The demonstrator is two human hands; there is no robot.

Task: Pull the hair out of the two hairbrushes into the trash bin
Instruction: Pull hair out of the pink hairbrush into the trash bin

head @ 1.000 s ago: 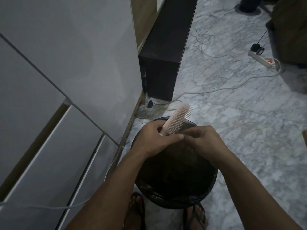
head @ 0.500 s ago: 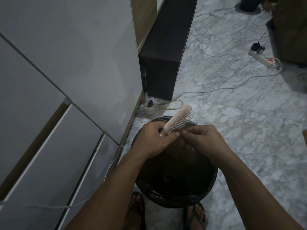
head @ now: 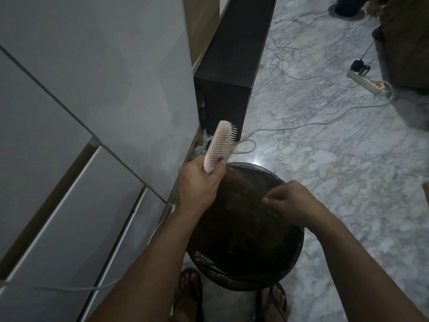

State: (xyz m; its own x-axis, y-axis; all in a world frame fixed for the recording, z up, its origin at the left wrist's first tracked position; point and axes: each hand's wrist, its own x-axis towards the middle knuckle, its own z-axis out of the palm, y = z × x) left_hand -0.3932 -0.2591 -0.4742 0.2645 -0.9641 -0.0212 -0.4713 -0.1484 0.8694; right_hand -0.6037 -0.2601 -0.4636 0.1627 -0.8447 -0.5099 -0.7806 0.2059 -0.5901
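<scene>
Single head-worn wide-angle view, steeply downward, close above the trash bin (head: pixel 290 270) and floor (head: pixel 336 159).

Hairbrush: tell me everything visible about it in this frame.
The hairbrush is pale pink, plastic-looking, long and narrow, with rows of thin bristles facing right. It stands nearly upright, head tilted slightly right, above the far left rim of the bin. The left hand grips its lower end. No hair is discernible in it.

L hand (head: pixel 197 182) grips pink hairbrush (head: pixel 219 146); R hand (head: pixel 287 203) pinched over bin (head: pixel 290 259) (black-lined).
</scene>
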